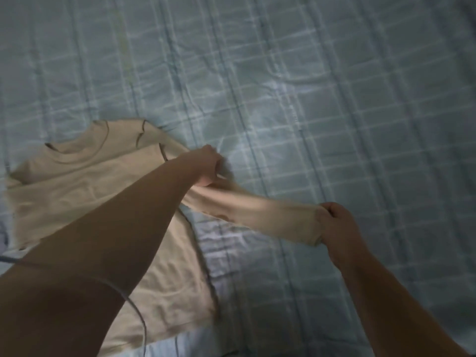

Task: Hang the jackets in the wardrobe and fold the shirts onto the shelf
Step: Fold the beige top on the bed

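A cream long-sleeved shirt (77, 186) lies flat on the bed at the left, its collar toward the far side. One sleeve (257, 212) is stretched out to the right, lifted off the bedding. My left hand (208, 163) grips the sleeve near the shoulder. My right hand (337, 225) grips the cuff end, fingers curled round the fabric. My left forearm crosses over the shirt's body and hides part of it. The picture is blurred.
A pale blue checked bedspread (322, 99) covers the whole bed, with open bedding to the right and beyond the shirt. A thin grey cable (134, 305) curves across my left arm at the lower left.
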A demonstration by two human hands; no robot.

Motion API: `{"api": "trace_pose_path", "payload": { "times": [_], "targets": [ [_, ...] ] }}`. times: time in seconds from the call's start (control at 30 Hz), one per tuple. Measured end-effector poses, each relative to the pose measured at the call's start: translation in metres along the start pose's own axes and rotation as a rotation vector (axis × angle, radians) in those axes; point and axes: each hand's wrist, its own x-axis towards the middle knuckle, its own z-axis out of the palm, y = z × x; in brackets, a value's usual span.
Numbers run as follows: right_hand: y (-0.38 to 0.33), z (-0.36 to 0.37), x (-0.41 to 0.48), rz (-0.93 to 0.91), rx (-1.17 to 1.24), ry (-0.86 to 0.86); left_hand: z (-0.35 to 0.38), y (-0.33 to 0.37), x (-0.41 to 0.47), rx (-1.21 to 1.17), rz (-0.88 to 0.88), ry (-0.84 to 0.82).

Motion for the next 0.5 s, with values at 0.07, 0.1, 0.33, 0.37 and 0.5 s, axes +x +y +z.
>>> {"api": "trace_pose_path", "payload": {
  "times": [0.07, 0.1, 0.33, 0.37, 0.5],
  "targets": [
    [-0.005, 0.005, 0.002, 0.009, 0.005, 0.063, 0.003, -0.003, 0.002, -0.114, -0.011, 0.085],
    [-0.006, 0.007, 0.006, -0.004, -0.005, 0.094, 0.004, -0.005, 0.003, -0.163, -0.018, 0.137],
    [-0.031, 0.013, 0.010, -0.178, -0.052, 0.387, -0.018, -0.010, 0.014, -0.378, -0.068, 0.485],
    [-0.036, 0.011, 0.014, -0.194, -0.042, 0.395, -0.020, -0.010, 0.018, -0.378, -0.072, 0.508],
    [-0.049, -0.001, 0.037, -0.222, -0.096, 0.410, -0.020, -0.004, 0.033, -0.406, -0.091, 0.534]
  ]
}}
